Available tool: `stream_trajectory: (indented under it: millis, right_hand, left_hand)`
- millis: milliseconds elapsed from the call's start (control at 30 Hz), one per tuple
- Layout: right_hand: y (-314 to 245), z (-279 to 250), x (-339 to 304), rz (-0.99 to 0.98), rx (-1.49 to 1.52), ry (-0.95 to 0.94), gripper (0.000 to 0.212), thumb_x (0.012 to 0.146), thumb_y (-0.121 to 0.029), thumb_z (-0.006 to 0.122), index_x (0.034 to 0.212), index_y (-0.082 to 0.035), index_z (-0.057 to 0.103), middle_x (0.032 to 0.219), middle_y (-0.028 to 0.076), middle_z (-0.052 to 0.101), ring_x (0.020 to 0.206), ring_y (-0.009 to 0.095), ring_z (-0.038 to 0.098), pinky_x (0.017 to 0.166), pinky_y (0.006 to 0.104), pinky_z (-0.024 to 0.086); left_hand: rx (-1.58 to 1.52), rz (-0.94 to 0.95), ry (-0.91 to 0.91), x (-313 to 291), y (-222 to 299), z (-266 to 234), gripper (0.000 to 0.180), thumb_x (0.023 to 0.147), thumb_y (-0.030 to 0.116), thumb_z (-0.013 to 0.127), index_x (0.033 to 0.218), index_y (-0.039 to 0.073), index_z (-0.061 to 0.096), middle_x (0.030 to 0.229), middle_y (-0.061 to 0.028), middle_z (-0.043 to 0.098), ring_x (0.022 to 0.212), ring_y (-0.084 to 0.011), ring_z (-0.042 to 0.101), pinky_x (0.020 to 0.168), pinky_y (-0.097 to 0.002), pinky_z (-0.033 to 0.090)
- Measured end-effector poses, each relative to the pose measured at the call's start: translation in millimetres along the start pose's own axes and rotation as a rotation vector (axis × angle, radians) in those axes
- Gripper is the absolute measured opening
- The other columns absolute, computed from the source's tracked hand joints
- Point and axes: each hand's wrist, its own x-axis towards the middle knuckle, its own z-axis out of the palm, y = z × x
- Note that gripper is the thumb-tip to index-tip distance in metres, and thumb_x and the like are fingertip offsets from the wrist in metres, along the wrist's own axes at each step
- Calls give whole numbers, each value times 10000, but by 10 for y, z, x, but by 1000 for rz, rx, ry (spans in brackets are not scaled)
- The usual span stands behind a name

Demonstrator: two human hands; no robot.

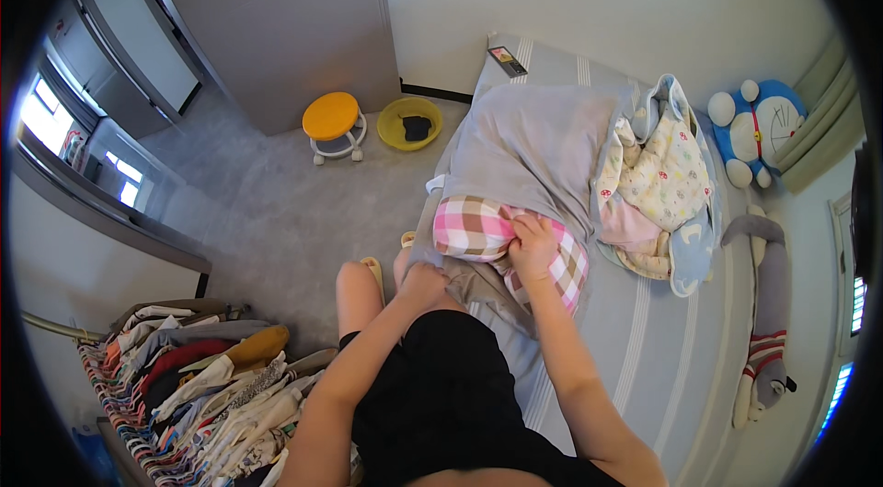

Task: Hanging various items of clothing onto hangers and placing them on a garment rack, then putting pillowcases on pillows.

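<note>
A pink, brown and white checked pillow lies on the bed, partly inside a grey pillowcase. Its far part is covered by the grey cloth, while the near end sticks out, folded in the middle. My right hand is closed on the checked pillow at that fold. To the left, near my knee, my left hand grips the near edge of the pillowcase with curled fingers. Grey cloth also hangs beneath the pillow, next to my lap.
Crumpled baby clothes and cloths lie right of the pillow on the striped bed sheet. Beyond are a blue plush toy and a long grey plush. An orange stool, a yellow basin and a clothes rack stand left.
</note>
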Motion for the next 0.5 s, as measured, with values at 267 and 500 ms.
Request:
stream_trajectory:
  millis: [267,500]
  right_hand:
    - [176,59,-491,-50,17,-41,216,541,-36,580,736,-113,632,827,-3,611,667,217,514,588,325,435]
    - [-247,200,-635,90,83,-196,376,564,-16,576,920,-115,648,979,40,603,872,258,555,741,366,450]
  left_hand:
    - [41,-10,169,-971,-488,-609,81,581,130,582,653,134,619,682,-26,569,725,-232,544,746,-374,411]
    - [-865,-661,298,-269,278,-528,108,721,57,538,824,41,567,780,-98,590,799,-275,569,718,-404,451]
